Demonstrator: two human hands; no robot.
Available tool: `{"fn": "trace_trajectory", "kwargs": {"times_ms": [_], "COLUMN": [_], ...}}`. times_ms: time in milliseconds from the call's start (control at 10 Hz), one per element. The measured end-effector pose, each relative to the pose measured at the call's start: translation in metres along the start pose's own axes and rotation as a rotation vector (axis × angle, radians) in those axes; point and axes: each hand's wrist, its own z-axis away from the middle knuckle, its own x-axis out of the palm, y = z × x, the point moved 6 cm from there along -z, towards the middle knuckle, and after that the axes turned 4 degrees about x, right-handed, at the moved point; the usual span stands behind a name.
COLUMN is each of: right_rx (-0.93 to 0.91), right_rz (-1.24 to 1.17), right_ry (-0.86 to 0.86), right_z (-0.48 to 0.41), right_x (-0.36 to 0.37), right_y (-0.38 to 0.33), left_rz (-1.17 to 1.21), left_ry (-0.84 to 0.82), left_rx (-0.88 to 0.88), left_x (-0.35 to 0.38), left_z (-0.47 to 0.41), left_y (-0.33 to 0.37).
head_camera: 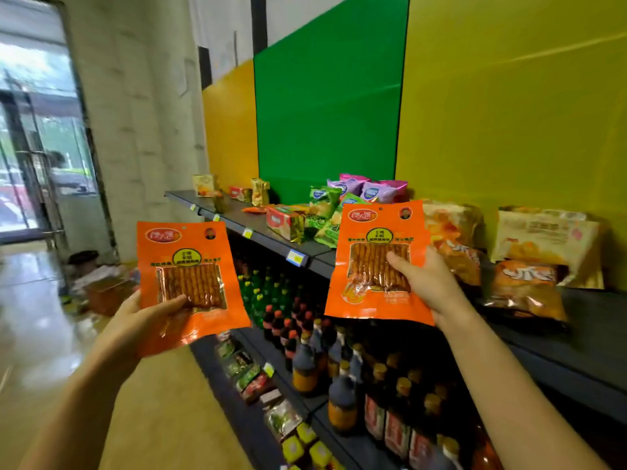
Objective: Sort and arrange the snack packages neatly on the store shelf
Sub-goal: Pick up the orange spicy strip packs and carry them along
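The head camera, the only view here, shows both hands raised in front of the shelving, each holding up one flat orange packet with its printed face toward the camera. In the lower left of the frame the left hand (149, 320) is clamped on the left orange packet (190, 266), thumb lying across the bottom of its clear window and the fingers hidden behind. Just right of centre the right hand (424, 283) grips the right orange packet (376, 252) the same way, thumb across the window. The two packets look alike, so I judge this to be the sorting step: a matching pair has been picked out, and neither is on the shelf yet. The right packet hangs in front of the top shelf (315, 256), which runs from centre to the right edge and bears loose heaps: green packets (325, 212) lying askew at centre, purple packets (369, 189) behind them against the green panel, and tan and orange bags (543, 239) slumped at the right. Bottles (305, 351) fill the tiers below. The next move likely calls for choosing a bare stretch of the top shelf near its front edge, bringing the two packets together, and setting them down squared up and facing outward without disturbing the green heap.
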Motion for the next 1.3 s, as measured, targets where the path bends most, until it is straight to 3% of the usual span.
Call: {"fn": "trace_trajectory", "kwargs": {"times_ms": [200,600,1100,1300], "right_rx": [0.03,-0.018,-0.035,-0.008], "right_rz": [-0.023,0.028,0.201,0.268], "right_ry": [-0.034,-0.05,0.143,0.258], "right_z": [-0.054,-0.185,-0.389,-0.437], "right_x": [0.115,0.255,0.372,0.402], "right_y": [0.01,0.012,0.006,0.019], "left_rz": [-0.048,-0.143,-0.139,-0.16], "left_ry": [-0.009,-0.025,-0.137,-0.307], "left_rx": [0.04,0.141,0.164,0.083], "left_x": [-0.059,-0.073,-0.051,-0.035], "left_z": [-0.056,-0.218,-0.487,-0.582], "left_y": [0.013,0.008,0.026,0.009]}}
